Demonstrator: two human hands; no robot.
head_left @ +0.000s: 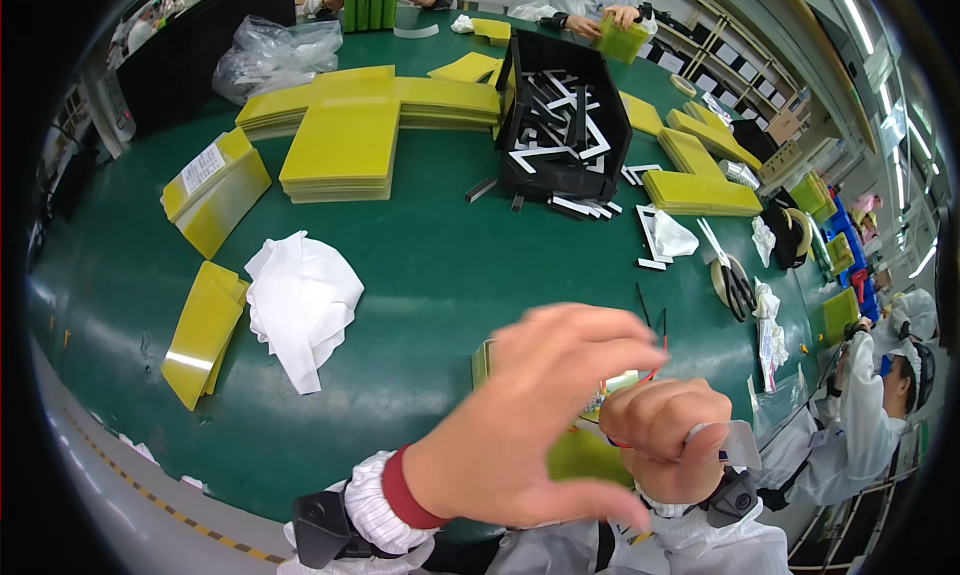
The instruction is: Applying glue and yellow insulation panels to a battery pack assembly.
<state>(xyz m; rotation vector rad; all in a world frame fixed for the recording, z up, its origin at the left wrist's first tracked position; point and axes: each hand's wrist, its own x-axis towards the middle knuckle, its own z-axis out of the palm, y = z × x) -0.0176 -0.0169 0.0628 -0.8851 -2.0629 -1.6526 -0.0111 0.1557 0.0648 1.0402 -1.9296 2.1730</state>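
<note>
My left hand (510,425) is held over the near edge of the table with its fingers and thumb spread wide, and nothing shows in its grasp. Close by on the right, my right hand (668,437) is curled into a fist. A small whitish, partly see-through piece (740,445) shows beside its thumb; the fingers hide what they grip. Beneath both hands lies a yellow-green block (590,459), mostly covered by them. A red wire (664,333) and a black wire (643,305) rise from behind the fingers.
A black bin (562,180) of black and white strips stands at the far middle. Stacked yellow sheets (340,140) and a white cloth (303,300) lie left. Scissors (738,287) and tape (722,280) lie right. Co-workers' hands (622,17) handle green blocks across the table.
</note>
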